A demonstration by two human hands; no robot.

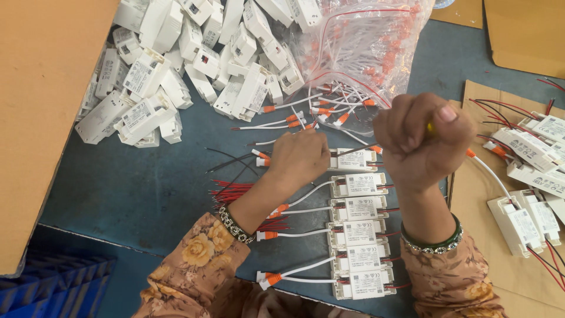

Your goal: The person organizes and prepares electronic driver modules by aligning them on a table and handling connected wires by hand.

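Nearest the camera, two floral sleeves (200, 265) are seen, cut off by the lower edge. The right hand (421, 138) is clenched in a fist around a yellow tool handle (431, 126), of which only a sliver is seen; its tip is hidden. The left hand (297, 156) is pressed, fingers curled, on the top white driver module (353, 159), whose long axis runs left to right, white lead leftward. Below it, a column of modules (359, 235) lies on the blue table (147, 188). Beyond, a heap of white casings (194, 65) and a clear bag of leads (359, 47) are piled.
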